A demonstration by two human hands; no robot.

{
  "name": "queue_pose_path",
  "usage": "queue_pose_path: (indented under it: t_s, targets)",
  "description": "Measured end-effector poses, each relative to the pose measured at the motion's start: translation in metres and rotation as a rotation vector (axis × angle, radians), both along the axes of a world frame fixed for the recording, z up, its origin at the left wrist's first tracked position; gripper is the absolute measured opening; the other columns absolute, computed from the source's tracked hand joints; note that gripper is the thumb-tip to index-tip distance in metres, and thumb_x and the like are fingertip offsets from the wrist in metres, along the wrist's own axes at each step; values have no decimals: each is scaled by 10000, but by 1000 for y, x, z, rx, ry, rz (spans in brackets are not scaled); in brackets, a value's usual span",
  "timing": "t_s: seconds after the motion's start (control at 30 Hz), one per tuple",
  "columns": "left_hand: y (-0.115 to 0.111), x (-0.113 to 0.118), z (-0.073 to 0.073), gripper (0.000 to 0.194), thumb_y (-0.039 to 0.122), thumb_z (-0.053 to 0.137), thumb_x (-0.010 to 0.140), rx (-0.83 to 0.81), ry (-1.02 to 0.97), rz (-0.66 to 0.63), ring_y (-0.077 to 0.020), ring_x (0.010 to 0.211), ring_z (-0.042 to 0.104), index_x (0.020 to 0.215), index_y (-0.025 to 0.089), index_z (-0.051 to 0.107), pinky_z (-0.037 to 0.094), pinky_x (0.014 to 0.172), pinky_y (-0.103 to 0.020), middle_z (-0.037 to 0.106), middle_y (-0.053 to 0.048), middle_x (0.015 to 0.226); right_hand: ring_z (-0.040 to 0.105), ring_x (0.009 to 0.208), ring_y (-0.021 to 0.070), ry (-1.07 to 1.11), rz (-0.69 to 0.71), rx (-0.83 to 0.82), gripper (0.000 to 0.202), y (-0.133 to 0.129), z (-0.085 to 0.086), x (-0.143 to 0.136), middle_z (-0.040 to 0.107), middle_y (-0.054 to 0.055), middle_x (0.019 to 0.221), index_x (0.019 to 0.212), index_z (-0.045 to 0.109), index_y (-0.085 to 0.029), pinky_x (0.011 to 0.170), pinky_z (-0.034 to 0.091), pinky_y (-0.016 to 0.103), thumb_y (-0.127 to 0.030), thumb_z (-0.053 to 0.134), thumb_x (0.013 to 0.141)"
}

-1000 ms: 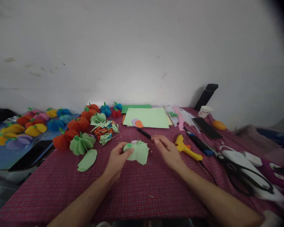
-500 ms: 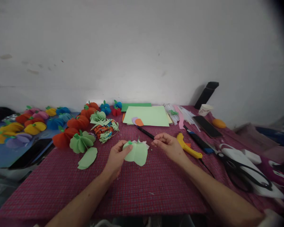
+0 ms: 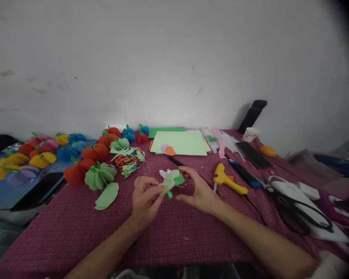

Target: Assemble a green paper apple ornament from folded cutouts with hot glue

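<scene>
My left hand (image 3: pixel 147 197) pinches a light green paper piece (image 3: pixel 170 179) at its left edge, over the middle of the cloth. Darker green paper bits show on the piece, one at its right and one at its lower edge. Around its right side my right hand (image 3: pixel 199 192) is spread, thumb and fingers apart, holding nothing. A small white paper bit lies just behind the piece. To the right of my right hand is a yellow glue gun (image 3: pixel 228 180). A black pen (image 3: pixel 175 160) lies behind my hands.
Colourful paper pumpkins (image 3: pixel 95 152) fill the left, beside paper scraps (image 3: pixel 129 161) and light green cutouts (image 3: pixel 107 195). Paper sheets (image 3: pixel 180 142) lie at the back. At right are a cutter (image 3: pixel 242 172), a phone (image 3: pixel 254 155), a paper cup (image 3: pixel 251 134) and black-handled scissors (image 3: pixel 299 211).
The green piece has been turned and tilted in my left hand. My right hand has moved left towards it and opened. The glue gun has shifted, and its nozzle now shows.
</scene>
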State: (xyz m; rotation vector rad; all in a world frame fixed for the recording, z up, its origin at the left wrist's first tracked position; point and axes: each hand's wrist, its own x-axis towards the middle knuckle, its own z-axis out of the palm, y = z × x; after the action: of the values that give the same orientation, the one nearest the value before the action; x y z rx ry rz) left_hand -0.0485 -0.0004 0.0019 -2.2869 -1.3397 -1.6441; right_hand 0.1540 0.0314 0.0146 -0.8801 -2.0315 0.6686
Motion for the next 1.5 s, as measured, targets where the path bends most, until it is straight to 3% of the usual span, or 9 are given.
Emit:
queue_pose_path:
  t_s: [0.17,0.37,0.6,0.8,0.93,1.0,1.13,1.3,1.5]
  targets:
    - [-6,1,0,189,148,599,717,97,189,-2,-151,774,492,827,288,660,370,715,-323,542,-15,782,492,1047,213,54,-7,28,573,4,-3,1,501,80,1169,1206,406,-249,885,407,380,-158,621,683]
    - [-8,3,1,240,109,604,705,156,253,-49,-141,762,491,851,295,650,355,726,-306,551,-1,734,561,910,178,148,-6,-13,496,5,-3,3,579,53,999,1114,432,-232,810,448,335,-129,635,673]
    - [-8,4,1,282,64,599,699,177,297,-111,-139,747,484,886,273,620,338,702,-301,579,4,729,575,962,174,171,31,-76,458,5,-1,5,589,44,1030,1074,432,-239,840,442,339,-96,620,682]
    - [-3,5,-1,220,204,627,719,12,225,-103,-161,797,515,929,267,608,343,746,-324,598,-12,802,589,888,178,180,34,-111,359,9,-2,8,635,22,905,1064,471,-249,842,426,379,-139,569,737]
    - [4,9,2,640,321,707,628,-260,-1,-53,-207,927,500,1198,243,427,361,837,-372,569,-60,1014,595,699,133,435,10,-392,294,20,-6,7,616,-30,739,972,478,-232,713,466,305,-234,618,714]
    - [8,10,2,717,310,688,639,-384,-105,-43,-213,967,495,1266,236,348,367,861,-381,546,-73,1071,586,655,119,555,-10,-507,286,25,-7,7,613,-41,710,908,495,-221,675,468,281,-264,655,675]
    - [14,9,-1,580,273,632,676,-489,-173,-47,-208,997,495,1216,229,425,360,889,-375,556,-65,1085,583,648,107,696,-30,-608,270,28,-5,7,638,-30,737,843,552,-192,679,458,268,-274,697,630]
    - [20,10,-5,421,302,612,695,-448,-28,22,-219,997,484,1101,230,527,346,883,-398,575,-54,1088,588,666,103,811,15,-757,270,25,-1,8,653,-22,762,827,588,-186,665,450,247,-242,728,603]
    - [19,21,0,234,330,629,686,-390,106,76,-218,963,478,905,251,646,343,842,-381,581,-36,1044,608,712,108,820,105,-938,257,23,-5,9,668,-7,837,870,600,-207,670,458,243,-233,713,641]
